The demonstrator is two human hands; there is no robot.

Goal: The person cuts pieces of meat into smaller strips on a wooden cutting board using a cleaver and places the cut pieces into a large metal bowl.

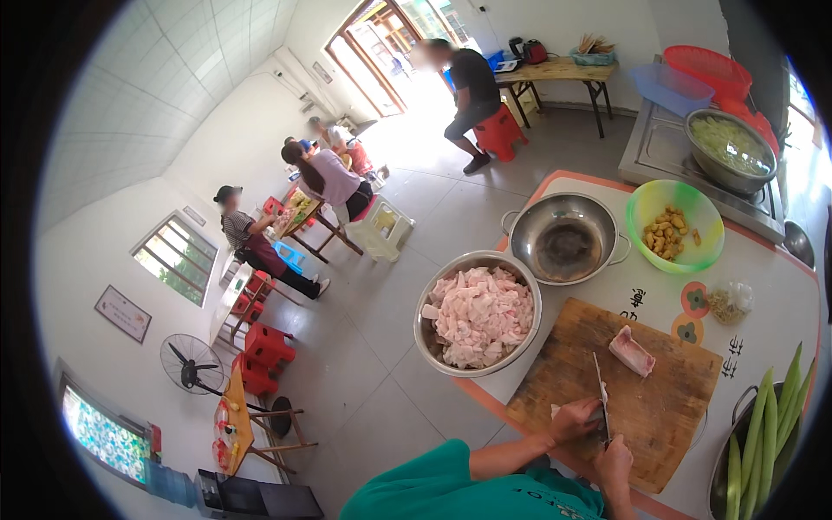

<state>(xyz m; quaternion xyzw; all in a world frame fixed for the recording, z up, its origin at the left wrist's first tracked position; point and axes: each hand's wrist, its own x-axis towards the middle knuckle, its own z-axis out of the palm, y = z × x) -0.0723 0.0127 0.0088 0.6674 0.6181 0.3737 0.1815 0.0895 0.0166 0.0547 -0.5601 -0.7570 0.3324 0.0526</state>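
Observation:
My right hand (613,460) grips the handle of a kitchen knife (598,377), whose blade points away from me over a wooden cutting board (669,416). Close against the blade's left side is my left hand (574,420), fingers bent; whether it holds anything is hidden. A small pale scrap shows beside its knuckles, and another sliver lies along the blade. Farther up the board rests a block of raw pale-pink meat (632,351), apart from both hands. To the left, a steel basin (422,344) is heaped with cut pieces of pale-pink meat (481,312).
Behind the board stand a two-handled steel wok (564,240) and a green bowl (705,250) holding ginger-like pieces (665,234). A knotted plastic bag (729,303) and a pot of long green vegetables (757,448) lie rightward. A water-filled basin (731,149) sits on the stove (663,140). Several people are farther off.

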